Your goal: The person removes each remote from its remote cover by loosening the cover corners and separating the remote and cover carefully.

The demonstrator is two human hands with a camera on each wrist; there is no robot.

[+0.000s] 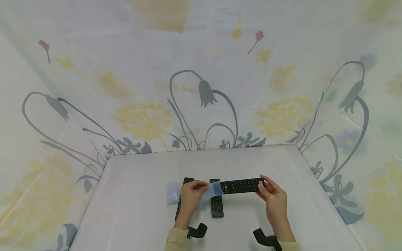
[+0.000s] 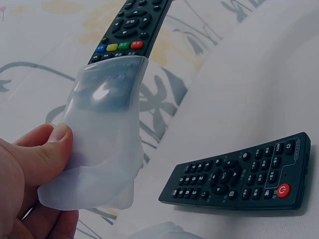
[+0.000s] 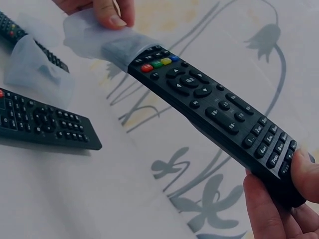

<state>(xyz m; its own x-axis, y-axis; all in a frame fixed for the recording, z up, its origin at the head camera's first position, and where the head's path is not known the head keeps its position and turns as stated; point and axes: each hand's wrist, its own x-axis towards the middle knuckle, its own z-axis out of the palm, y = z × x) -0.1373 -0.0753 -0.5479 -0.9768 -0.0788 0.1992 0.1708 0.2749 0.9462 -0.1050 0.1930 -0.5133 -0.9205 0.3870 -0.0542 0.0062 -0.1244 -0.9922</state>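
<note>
A black remote control (image 1: 242,186) is held up over the table, its far end tucked inside a translucent silicone sleeve (image 2: 107,109). My right hand (image 1: 274,198) grips the bare end, thumb on the number keys. With thumb and fingers my left hand (image 1: 192,197) pinches the sleeve near its loose, crumpled end. In the left wrist view, colored buttons show just outside the sleeve's mouth. A second black remote control (image 1: 217,207) lies on the table below the held one. Another remote control (image 3: 15,27) lies to the left, partly hidden behind my left hand.
The white table (image 1: 135,195) is ringed by flower-printed cloth (image 1: 201,42) at the back and sides. One translucent sleeve (image 1: 172,192) lies left of the remotes. In the right wrist view another sleeve (image 3: 37,69) lies between the two resting remotes.
</note>
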